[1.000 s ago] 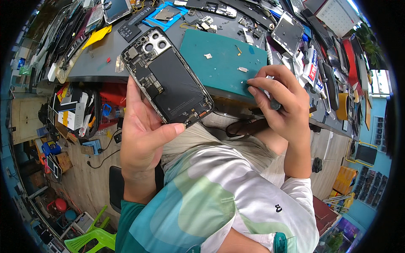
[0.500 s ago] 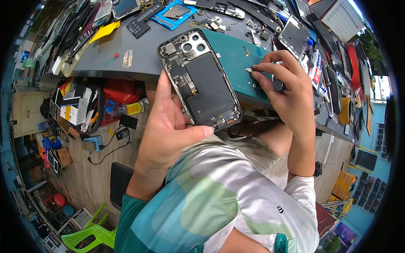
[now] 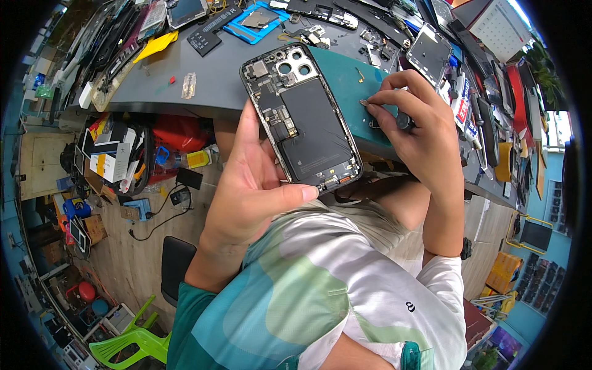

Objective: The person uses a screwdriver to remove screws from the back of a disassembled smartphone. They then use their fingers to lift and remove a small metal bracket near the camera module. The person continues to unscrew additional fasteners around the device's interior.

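Observation:
My left hand [image 3: 242, 200] holds an opened smartphone [image 3: 313, 126], its thumb along the bottom edge and fingers under the left side. The phone tilts, with its bare inside facing up: a large black battery, small boards, and camera rings at the top. To the right, my right hand [image 3: 425, 120] pinches a tiny silvery metal part [image 3: 364, 103] between thumb and fingertips over a green mat [image 3: 342, 74]. A dark round knob [image 3: 404, 121] shows beneath its curled fingers; whether the hand grips it is unclear. A small gold-coloured piece [image 3: 361, 79] lies on the mat.
Across the grey bench [image 3: 148, 86] lie a loose black battery [image 3: 206, 38], a blue-framed tray [image 3: 256, 23] and a phone shell [image 3: 428, 50]. Tools and parts crowd the right side. Below the bench's left edge stands a full bin [image 3: 117, 160]; a green chair [image 3: 132, 345] is lower left.
The phone in my left hand has shifted slightly to the right. My right hand stays nearly in place, still pinching the tiny metal part.

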A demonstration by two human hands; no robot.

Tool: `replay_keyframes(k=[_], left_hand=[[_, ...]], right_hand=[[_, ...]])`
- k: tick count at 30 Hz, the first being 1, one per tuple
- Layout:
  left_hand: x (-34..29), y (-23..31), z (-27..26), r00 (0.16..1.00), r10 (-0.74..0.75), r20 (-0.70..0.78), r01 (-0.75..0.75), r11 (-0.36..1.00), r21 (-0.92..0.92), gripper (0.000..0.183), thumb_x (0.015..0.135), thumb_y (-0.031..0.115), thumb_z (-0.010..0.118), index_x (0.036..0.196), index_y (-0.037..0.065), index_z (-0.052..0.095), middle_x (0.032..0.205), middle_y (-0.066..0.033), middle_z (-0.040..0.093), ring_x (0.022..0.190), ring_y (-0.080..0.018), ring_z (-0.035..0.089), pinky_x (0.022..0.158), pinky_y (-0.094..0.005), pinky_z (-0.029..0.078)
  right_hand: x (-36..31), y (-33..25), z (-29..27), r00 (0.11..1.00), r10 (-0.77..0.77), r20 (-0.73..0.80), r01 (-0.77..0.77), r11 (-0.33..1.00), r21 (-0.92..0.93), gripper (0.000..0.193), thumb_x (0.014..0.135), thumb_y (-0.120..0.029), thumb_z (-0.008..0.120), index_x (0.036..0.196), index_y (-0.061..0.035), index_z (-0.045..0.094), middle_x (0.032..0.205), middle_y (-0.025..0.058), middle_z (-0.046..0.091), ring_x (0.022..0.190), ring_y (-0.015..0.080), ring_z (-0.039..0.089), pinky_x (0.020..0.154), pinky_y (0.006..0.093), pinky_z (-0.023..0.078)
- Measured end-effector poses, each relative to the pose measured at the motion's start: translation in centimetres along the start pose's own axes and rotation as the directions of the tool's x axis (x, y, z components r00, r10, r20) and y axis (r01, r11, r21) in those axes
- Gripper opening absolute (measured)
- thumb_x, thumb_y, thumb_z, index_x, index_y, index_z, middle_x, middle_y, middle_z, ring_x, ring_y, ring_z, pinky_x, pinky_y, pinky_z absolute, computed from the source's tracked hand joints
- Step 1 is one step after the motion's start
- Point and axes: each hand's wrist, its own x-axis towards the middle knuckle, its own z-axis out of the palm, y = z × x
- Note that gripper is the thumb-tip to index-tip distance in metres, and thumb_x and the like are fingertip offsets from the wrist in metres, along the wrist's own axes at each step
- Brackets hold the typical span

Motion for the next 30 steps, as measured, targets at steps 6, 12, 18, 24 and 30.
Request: replay_keyframes(k=[6, 12, 18, 24, 30], left_hand=[[-0.09, 0.20, 0.27, 1.000, 0.008, 0.011, -0.007, 0.999, -0.054, 0.125, 0.078, -0.013, 0.076, 0.176, 0.009, 0.002, 0.163, -0.0173, 0.045, 0.148, -0.0271, 0.052, 0.120, -0.0448, 0.049], [-0.16, 0.35, 0.46, 1.000, 0.016, -0.005, -0.017, 0.999, -0.031, 0.125, 0.078, -0.013, 0.076, 0.176, 0.009, 0.002, 0.162, -0.0165, 0.045, 0.147, -0.0264, 0.053, 0.119, -0.0444, 0.049], [-0.12, 0.03, 0.18, 1.000, 0.025, 0.016, -0.025, 1.000, 0.002, 0.125, 0.078, -0.014, 0.076, 0.176, 0.008, 0.001, 0.162, -0.0150, 0.046, 0.147, -0.0254, 0.052, 0.119, -0.0428, 0.049], [-0.13, 0.19, 0.24, 1.000, 0.017, 0.018, -0.018, 1.000, 0.019, 0.125, 0.078, -0.014, 0.075, 0.176, 0.008, 0.001, 0.162, -0.0145, 0.045, 0.148, -0.0249, 0.051, 0.119, -0.0419, 0.048], [-0.19, 0.46, 0.62, 1.000, 0.017, -0.001, -0.017, 0.999, 0.034, 0.122, 0.076, -0.017, 0.067, 0.176, 0.007, 0.001, 0.163, -0.0141, 0.045, 0.149, -0.0244, 0.051, 0.119, -0.0412, 0.048]], right_hand=[[-0.03, -0.02, -0.02, 1.000, 0.015, 0.011, -0.015, 1.000, 0.010, 0.016, 0.085, -0.001, 0.084, 0.099, -0.0035, 0.077, 0.104, 0.0083, 0.070, 0.087, 0.0293, 0.072, 0.075, 0.0377, 0.057], [-0.01, 0.07, 0.06, 1.000, 0.007, 0.001, -0.007, 1.000, 0.012, 0.013, 0.087, -0.003, 0.084, 0.097, -0.0037, 0.076, 0.104, 0.0075, 0.070, 0.082, 0.0298, 0.072, 0.071, 0.0384, 0.057], [-0.04, -0.06, 0.03, 0.999, 0.030, 0.010, -0.030, 0.999, 0.016, 0.012, 0.087, -0.003, 0.084, 0.097, -0.0035, 0.076, 0.104, 0.0076, 0.070, 0.082, 0.0300, 0.072, 0.071, 0.0385, 0.057], [-0.01, 0.00, 0.01, 1.000, 0.012, 0.009, -0.012, 1.000, 0.006, 0.012, 0.087, -0.004, 0.084, 0.097, -0.0039, 0.076, 0.104, 0.0076, 0.070, 0.082, 0.0302, 0.072, 0.071, 0.0386, 0.057], [0.05, 0.02, -0.03, 1.000, -0.009, 0.013, 0.009, 1.000, -0.011, 0.012, 0.087, -0.004, 0.084, 0.096, -0.0047, 0.076, 0.104, 0.0069, 0.071, 0.079, 0.0296, 0.072, 0.068, 0.0386, 0.057]])
